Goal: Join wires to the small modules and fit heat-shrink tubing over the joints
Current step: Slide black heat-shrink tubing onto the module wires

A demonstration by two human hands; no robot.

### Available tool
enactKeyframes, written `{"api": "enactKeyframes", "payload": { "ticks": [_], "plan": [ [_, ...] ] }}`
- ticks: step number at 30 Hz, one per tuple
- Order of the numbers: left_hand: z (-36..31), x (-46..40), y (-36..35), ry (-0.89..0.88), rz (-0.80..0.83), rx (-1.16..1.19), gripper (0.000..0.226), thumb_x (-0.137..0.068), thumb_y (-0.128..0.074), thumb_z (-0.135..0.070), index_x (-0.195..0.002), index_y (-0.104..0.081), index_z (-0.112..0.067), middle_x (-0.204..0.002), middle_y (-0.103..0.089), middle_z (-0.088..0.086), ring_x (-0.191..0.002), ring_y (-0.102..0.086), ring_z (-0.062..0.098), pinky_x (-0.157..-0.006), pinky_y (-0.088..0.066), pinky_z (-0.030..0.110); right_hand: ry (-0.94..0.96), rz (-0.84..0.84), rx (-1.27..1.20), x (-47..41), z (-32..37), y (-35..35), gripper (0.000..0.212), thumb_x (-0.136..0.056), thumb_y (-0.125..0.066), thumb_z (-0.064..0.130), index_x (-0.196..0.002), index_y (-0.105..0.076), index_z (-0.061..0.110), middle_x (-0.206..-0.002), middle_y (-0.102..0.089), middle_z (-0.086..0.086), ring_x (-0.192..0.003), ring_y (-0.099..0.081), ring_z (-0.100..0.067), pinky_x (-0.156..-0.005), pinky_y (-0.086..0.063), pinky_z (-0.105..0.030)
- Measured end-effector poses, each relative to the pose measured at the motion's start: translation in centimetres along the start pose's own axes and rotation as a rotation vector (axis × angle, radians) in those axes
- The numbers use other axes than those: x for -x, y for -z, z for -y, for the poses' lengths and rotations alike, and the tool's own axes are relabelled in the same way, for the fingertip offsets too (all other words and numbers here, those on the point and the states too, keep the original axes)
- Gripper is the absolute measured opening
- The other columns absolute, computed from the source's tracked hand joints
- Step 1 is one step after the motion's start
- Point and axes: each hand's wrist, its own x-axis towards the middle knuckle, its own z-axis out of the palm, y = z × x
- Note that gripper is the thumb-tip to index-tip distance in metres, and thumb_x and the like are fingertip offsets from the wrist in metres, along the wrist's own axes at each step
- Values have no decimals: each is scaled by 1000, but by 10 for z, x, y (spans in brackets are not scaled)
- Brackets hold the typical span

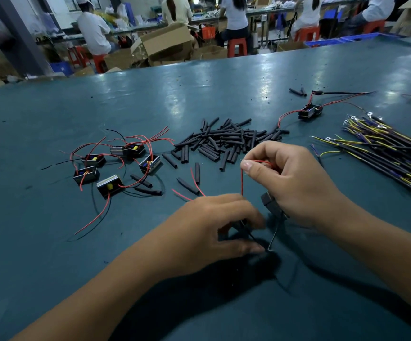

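Over the teal table (51,242), the left hand (206,232) pinches a black wire (250,236); the right hand (290,183) grips a red wire (242,180) and small module (272,205). Beyond lie heat-shrink tubes (224,141); farther, seated workers (93,30).

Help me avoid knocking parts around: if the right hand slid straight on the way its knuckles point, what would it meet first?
Probably the tubing pile, just beyond the right hand; depth is unclear.

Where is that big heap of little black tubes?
In the head view, the pile of black tubing lies mid-table, just beyond the right hand, between the cluster of modules at left and the wire bundle at right.
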Motion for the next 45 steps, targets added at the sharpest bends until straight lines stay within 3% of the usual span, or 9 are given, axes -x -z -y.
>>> {"api": "enactKeyframes", "payload": {
  "ticks": [6,10,14,17,25,30,39,43,45],
  "plan": [
    [6,2,7,16,-118,135,23,-100,-59,-30,-93,-69,-11,-71,-66,-4,-62,-61,14,-57,-50,34,22,-53,33,-3,-4,6,16,-95,-63,21,-81,-65,14,-55,-49,9,-50,-40,-8,-48,-33,-24],
    [6,4,6,100,-202,295,20,-100,-54,-37,-102,-64,-19,-67,-69,-3,-51,-61,18,-53,-50,25,117,-50,195,-4,-1,13,8,-94,-63,19,-87,-65,20,-78,-67,5,-75,-62,-12,-73,-50,-34],
    [5,4,3,185,-228,456,22,-99,-53,-38,-100,-65,-19,-71,-70,3,-55,-63,28,-53,-51,29,349,-28,198,-1,6,18,5,-93,-63,18,-94,-67,15,-85,-66,8,-83,-63,-13,-76,-50,-23],
    [4,3,2,200,-222,508,22,-103,-49,-33,-97,-66,-20,-73,-72,4,-54,-61,17,-57,-46,19,404,98,169,1,8,18,10,-92,-63,22,-95,-67,14,-86,-67,8,-84,-66,-17,-76,-51,-24],
    [2,1,6,273,-230,678,26,-103,-46,-23,-92,-64,-8,-79,-74,11,-58,-63,20,-58,-47,27,197,238,-93,1,3,14,9,-92,-61,21,-98,-66,16,-90,-70,-1,-88,-69,-17,-81,-53,-26],
    [2,0,5,290,-261,723,27,-104,-46,-21,-93,-66,-7,-84,-74,14,-63,-68,23,-60,-52,29,132,280,-139,1,4,7,10,-88,-67,22,-91,-67,13,-79,-69,-4,-74,-64,-14,-70,-51,-25],
    [4,-5,6,332,-504,752,24,-84,-71,-21,-84,-66,2,-69,-67,9,-54,-67,22,-52,-54,26,4,211,-306,2,8,-2,12,-83,-65,24,-85,-70,13,-73,-65,2,-65,-54,-7,-62,-43,-17],
    [3,-4,7,303,-543,774,23,-81,-74,-16,-84,-61,3,-67,-69,10,-52,-69,25,-51,-57,30,-97,231,-375,4,7,-4,14,-83,-66,27,-83,-72,15,-70,-58,-3,-63,-32,-30,-57,-24,-39],
    [2,-4,7,296,-560,782,23,-80,-75,-12,-85,-55,0,-67,-69,10,-52,-70,27,-51,-58,31,-116,246,-383,4,8,-5,17,-83,-66,29,-84,-73,14,-73,-59,-7,-65,-35,-26,-56,-28,-34]
  ]
}}
